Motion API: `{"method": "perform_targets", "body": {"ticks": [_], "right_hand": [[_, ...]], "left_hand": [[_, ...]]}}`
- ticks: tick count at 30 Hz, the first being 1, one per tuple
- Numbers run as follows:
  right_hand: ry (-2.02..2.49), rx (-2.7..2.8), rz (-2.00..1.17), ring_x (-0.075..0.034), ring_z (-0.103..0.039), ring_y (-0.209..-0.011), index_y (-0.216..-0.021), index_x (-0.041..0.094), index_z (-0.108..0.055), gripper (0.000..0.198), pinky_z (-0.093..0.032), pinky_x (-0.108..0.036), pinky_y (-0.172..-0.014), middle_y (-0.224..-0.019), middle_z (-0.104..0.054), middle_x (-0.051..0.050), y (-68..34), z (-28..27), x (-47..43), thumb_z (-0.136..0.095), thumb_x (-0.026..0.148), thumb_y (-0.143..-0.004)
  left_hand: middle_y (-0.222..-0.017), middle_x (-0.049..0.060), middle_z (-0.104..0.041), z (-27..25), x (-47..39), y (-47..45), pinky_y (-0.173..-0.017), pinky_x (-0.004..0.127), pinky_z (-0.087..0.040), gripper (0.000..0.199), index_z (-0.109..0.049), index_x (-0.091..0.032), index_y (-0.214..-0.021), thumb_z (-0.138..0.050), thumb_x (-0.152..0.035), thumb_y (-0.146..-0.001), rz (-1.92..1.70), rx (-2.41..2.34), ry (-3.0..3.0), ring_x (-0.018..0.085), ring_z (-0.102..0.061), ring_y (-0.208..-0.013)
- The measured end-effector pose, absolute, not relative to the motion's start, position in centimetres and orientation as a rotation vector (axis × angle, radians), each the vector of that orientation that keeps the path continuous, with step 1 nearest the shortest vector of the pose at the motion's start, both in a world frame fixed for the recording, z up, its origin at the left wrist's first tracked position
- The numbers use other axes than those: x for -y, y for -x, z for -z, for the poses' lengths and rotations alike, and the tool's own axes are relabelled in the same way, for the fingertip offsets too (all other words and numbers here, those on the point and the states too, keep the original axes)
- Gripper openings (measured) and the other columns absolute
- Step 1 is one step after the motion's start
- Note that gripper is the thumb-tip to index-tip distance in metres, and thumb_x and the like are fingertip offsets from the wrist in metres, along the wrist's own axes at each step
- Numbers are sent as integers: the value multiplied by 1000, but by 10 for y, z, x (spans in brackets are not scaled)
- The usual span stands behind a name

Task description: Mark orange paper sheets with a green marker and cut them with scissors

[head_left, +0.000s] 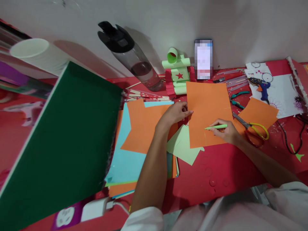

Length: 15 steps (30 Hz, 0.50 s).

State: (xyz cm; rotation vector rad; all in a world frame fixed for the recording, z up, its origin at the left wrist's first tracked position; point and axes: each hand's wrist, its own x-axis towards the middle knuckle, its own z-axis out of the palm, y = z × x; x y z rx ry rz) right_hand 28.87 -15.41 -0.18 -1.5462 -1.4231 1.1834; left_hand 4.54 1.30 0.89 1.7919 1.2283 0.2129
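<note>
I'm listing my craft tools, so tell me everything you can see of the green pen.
The light green pen is slim and looks like plastic. The right hand grips it near its tip, which points left over the orange sheet. Its body looks nearly level in view. Whether the tip touches is unclear.

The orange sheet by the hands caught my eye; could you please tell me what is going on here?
The person's right hand holds a light green pen, its tip at the orange sheet. The left hand is at the sheet's left edge. Scissors lie to the right, and a phone stands behind the sheet, against the wall.
</note>
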Motion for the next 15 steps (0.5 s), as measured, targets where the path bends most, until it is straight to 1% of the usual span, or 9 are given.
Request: {"method": "perform_targets", "body": {"ticks": [7, 12, 15], "right_hand": [[1554, 1461, -1175, -15, -61, -63, -89, 23, -75, 20, -45, -26, -58, -74, -72, 0, -290, 5, 156, -75, 43, -91], [1554, 1432, -1165, -16, -64, -66, -94, 24, -76, 22, -48, -27, -60, -73, -72, 0, -290, 6, 155, -74, 46, -92], [1542, 1439, -1171, -15, -63, -66, -92, 24, -76, 21, -47, -26, -59, -75, -73, 0, -290, 7, 155, -75, 45, -91]], "left_hand": [[-63, 0, -64, -9, -13, -45, -52, 28, -35, 32, -51, -22, -74, -74, -36, -90, -205, -1221, -1820, 15, -58, -53], [-63, 0, -63, -7, -14, -45, -50, 27, -34, 32, -51, -22, -74, -74, -37, -90, -213, -1222, -1831, 15, -59, -53], [-61, 0, -63, -7, -14, -45, -50, 27, -35, 31, -51, -22, -73, -74, -36, -90, -215, -1214, -1831, 15, -59, -52]]}}
